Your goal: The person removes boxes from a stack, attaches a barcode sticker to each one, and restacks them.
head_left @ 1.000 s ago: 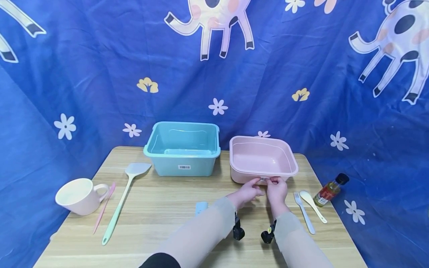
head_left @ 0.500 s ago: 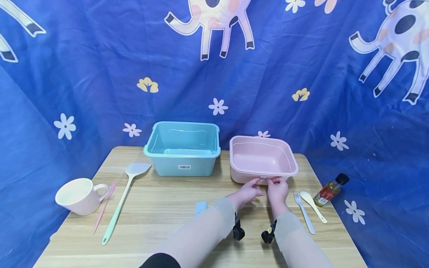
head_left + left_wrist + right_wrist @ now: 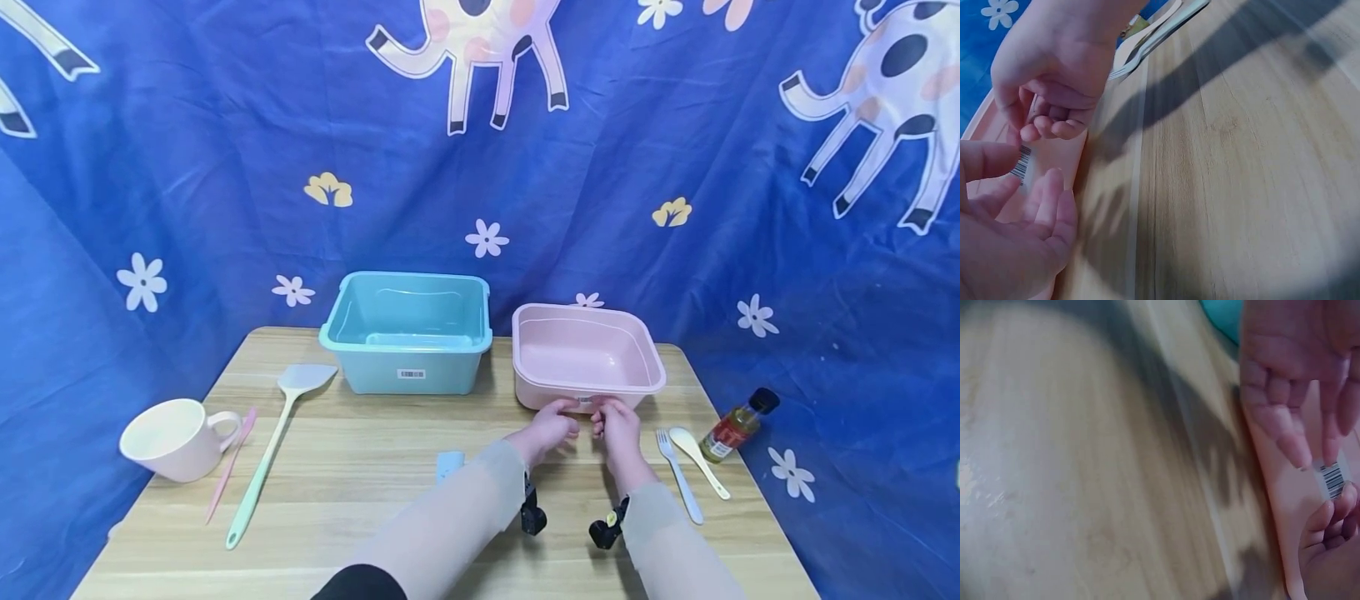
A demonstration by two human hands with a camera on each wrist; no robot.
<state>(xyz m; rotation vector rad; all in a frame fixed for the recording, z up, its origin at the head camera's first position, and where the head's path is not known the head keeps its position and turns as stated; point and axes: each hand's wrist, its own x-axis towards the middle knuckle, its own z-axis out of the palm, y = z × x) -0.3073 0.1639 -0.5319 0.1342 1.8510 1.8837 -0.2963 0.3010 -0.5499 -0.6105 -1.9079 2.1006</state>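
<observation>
A pink plastic tub [image 3: 648, 389] stands at the back right with a barcode label [image 3: 1334, 481] on its front wall. My left hand [image 3: 551, 431] is at the label's left side, its fingers loosely extended and the index fingertip beside the label. From the right, my right hand [image 3: 621, 429] reaches the opposite end of the label; its fingers are curled, and thumb and forefinger pinch at the label's edge. In the left wrist view, the black bars of the label show between both hands. Whether a corner has lifted is hard to see.
Left of the tub stands a teal bin [image 3: 408, 375]. A spatula [image 3: 270, 454], pink stick [image 3: 232, 462] and white mug [image 3: 176, 442] lie left. A fork [image 3: 681, 479], spoon [image 3: 701, 462] and sauce bottle [image 3: 735, 429] are right. A light-blue object [image 3: 450, 464] is partly behind my left forearm.
My left hand has drawn back slightly from the label. The right hand has turned at the wrist and its fingers have shifted a little. The tub has stayed in place.
</observation>
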